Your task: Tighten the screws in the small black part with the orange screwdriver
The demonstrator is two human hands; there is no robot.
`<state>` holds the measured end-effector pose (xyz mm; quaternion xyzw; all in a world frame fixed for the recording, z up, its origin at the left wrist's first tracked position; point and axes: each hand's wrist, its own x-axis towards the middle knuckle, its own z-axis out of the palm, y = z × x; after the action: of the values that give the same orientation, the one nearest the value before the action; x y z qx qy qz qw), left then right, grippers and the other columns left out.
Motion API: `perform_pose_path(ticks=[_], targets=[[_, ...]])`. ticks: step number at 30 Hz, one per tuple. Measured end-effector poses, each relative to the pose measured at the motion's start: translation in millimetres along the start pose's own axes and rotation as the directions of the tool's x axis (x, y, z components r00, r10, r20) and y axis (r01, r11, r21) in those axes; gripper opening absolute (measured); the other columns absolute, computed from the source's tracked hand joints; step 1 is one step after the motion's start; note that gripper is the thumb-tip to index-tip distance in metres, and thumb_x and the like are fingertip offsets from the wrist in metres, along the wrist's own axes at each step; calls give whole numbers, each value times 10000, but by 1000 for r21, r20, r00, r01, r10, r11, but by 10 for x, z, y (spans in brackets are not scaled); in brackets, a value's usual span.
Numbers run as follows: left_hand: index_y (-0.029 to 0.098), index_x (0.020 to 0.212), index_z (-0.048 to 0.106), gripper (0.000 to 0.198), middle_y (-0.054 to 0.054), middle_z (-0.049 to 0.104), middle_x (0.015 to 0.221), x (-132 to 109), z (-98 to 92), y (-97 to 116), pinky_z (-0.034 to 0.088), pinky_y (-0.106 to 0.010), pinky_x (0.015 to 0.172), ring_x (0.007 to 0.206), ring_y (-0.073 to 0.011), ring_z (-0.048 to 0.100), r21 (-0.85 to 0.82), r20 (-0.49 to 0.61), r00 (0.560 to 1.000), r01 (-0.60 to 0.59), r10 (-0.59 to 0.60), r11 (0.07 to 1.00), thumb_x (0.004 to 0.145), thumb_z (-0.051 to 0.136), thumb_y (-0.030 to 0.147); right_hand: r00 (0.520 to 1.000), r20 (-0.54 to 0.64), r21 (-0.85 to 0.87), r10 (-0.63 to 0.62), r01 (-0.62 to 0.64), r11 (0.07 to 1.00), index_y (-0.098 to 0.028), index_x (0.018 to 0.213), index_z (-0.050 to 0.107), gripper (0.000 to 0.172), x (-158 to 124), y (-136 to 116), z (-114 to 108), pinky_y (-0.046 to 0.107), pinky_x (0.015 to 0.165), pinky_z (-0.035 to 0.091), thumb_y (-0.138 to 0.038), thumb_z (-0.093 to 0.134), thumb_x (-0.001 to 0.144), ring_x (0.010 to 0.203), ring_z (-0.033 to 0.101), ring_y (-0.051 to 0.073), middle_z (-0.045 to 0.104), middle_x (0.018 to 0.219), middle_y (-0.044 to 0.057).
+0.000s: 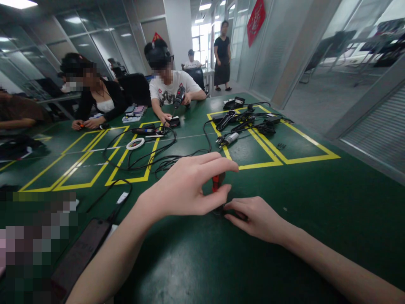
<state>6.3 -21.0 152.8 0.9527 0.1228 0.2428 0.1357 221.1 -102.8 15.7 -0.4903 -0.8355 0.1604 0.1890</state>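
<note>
My left hand (186, 183) is over the table in the middle of the head view, its index finger and thumb curved and spread apart. Behind the gap between them stands a red and black object (216, 183), perhaps a tool handle, mostly covered by the fingers. Whether they touch it does not show. Just to the right, my right hand (255, 215) rests low at the table, fingers and thumb closed around a small dark piece (242, 215) by the foot of that object. Its kind is hidden.
The green table (316, 202) bears yellow tape outlines. Black cables and tools (240, 120) lie ahead, beside a silver-grey cylinder (230, 139). A white ring (135, 144) is further left. A dark adapter (82, 249) sits near my left forearm. Across, a person holds a power drill (179, 97).
</note>
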Motion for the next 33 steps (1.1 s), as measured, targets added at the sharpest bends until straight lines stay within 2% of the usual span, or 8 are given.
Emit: perform_pose_path(ticks=[3, 6, 10, 15, 18, 23, 28, 33], targets=[[148, 1246, 652, 423, -61, 684, 1005, -5, -39, 6, 497, -256, 728, 832, -145, 637, -25, -3, 1000, -14, 14, 1000, 837, 546, 117, 1000, -11, -6, -18, 18, 1000, -169, 1024, 755, 169, -7, 4, 0, 263, 595, 422, -227, 610, 961, 615, 658, 159, 726, 759, 27], [168, 1303, 651, 485, -58, 686, 1012, -1, -73, -1, 503, -251, 747, 855, -142, 645, -25, -3, 1000, -24, 24, 999, 852, 497, 79, 999, -40, -12, -28, 28, 1000, -170, 993, 753, 149, -14, 7, -9, 257, 572, 399, -222, 618, 955, 580, 631, 145, 711, 731, 17], [180, 1335, 645, 424, -56, 708, 1001, 7, -89, -14, 505, -244, 749, 847, -140, 660, 36, -39, 999, -3, 5, 999, 925, 543, 140, 997, -68, -7, -39, 38, 999, -170, 982, 753, 140, -6, 8, -28, 257, 561, 385, -224, 627, 950, 560, 604, 137, 694, 712, 9], [176, 1225, 684, 294, -40, 732, 940, 3, -87, -20, 497, -233, 727, 830, -138, 681, 109, -53, 999, 6, 0, 994, 952, 624, 266, 997, -65, -10, -40, 39, 999, -179, 992, 745, 169, -5, -8, -22, 252, 564, 379, -258, 597, 970, 561, 588, 128, 693, 718, 8], [168, 1207, 686, 305, -44, 723, 935, 2, -95, -1, 499, -239, 711, 806, -139, 673, 138, -52, 999, 2, 5, 990, 922, 607, 240, 998, -43, -8, -38, 38, 999, -183, 998, 740, 193, -9, -30, -21, 251, 578, 387, -277, 571, 984, 574, 594, 129, 700, 728, 14], [173, 1205, 693, 397, -74, 716, 1036, 9, -109, 24, 535, -272, 776, 877, -163, 678, 129, -63, 998, -16, 24, 992, 840, 538, 152, 999, -32, 5, -33, 33, 999, -181, 999, 741, 196, -10, -50, -39, 257, 591, 394, -276, 571, 983, 585, 601, 137, 707, 739, 23], [167, 1237, 687, 388, -56, 741, 935, 15, -104, 10, 522, -242, 721, 815, -152, 687, 148, -65, 998, -9, 19, 989, 870, 562, 181, 999, -26, 22, -37, 37, 999, -174, 1010, 746, 188, -7, -44, -35, 254, 584, 386, -263, 585, 975, 573, 589, 133, 695, 727, 17], [170, 1174, 710, 328, -56, 760, 944, 14, -111, 23, 527, -240, 709, 789, -147, 693, 135, -61, 998, -11, 19, 991, 877, 575, 207, 999, -20, 16, -30, 30, 999, -170, 999, 751, 192, -6, -33, -25, 256, 589, 388, -266, 587, 972, 579, 587, 135, 689, 719, 16]])
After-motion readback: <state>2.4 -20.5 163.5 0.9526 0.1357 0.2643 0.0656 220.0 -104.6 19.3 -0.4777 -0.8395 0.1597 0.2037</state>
